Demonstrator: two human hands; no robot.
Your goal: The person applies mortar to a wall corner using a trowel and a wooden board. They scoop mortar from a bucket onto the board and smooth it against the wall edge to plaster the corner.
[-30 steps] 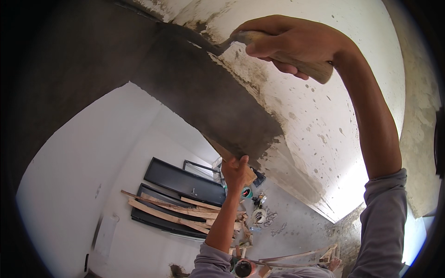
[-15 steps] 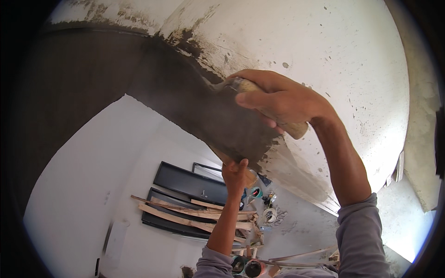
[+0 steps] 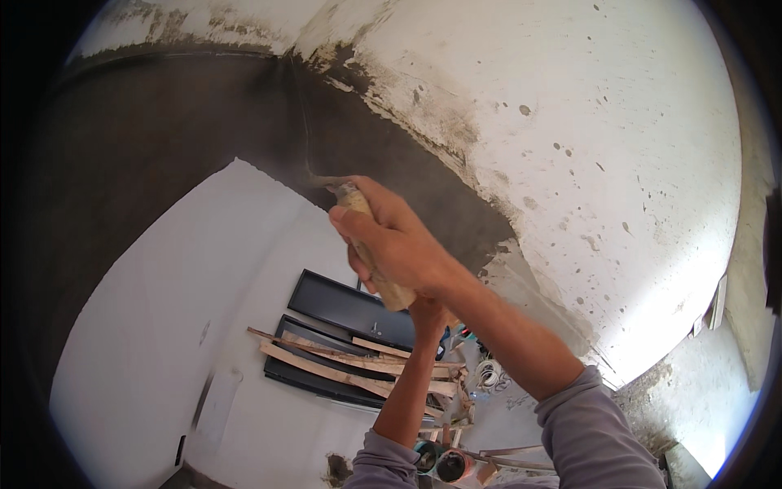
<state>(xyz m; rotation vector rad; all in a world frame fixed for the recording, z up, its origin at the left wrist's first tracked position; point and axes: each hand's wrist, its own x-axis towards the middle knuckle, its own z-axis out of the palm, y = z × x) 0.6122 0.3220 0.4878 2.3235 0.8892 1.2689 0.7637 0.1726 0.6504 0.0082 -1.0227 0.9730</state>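
Observation:
My right hand (image 3: 391, 244) is closed round the worn wooden handle (image 3: 396, 295) of a trowel (image 3: 322, 179), whose blade lies against dark, wet-looking render (image 3: 423, 187) along the underside of a wall opening. The render band turns a corner toward the left, bordered by speckled white plaster (image 3: 586, 122). My left hand (image 3: 432, 316) is lower, behind my right hand; its fingers and anything in them are mostly hidden.
Dark panels (image 3: 342, 297) and long timber strips (image 3: 326, 356) are by the white wall (image 3: 163, 310) beyond the opening. Coiled white hose (image 3: 489, 373), buckets (image 3: 452, 464) and more wood pieces are below. A pale concrete edge (image 3: 745, 342) runs down the far right.
My right hand with the trowel has swept from the upper right down and leftward, now covering much of my left hand. Earlier my left hand was visibly gripping a wooden board.

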